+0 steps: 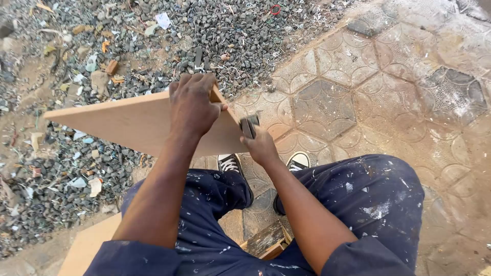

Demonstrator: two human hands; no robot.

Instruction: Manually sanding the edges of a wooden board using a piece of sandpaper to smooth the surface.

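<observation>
The wooden board (pixel 128 122) is held edge-up above the ground, long axis running left to right, its narrower end pointing left over the gravel (pixel 230 36). Its right end is hidden behind the left hand (pixel 193 105), which is clenched over the top edge. The right hand (pixel 261 145) grips a small dark tool (pixel 249 125) against the board's right end — the tool's type is hard to make out. Below, paint-spattered blue trousers (pixel 368 199), two dark shoes (pixel 231 163) and patterned paving (pixel 358 92). A second board (pixel 87 245) is cut off at the lower edge.
</observation>
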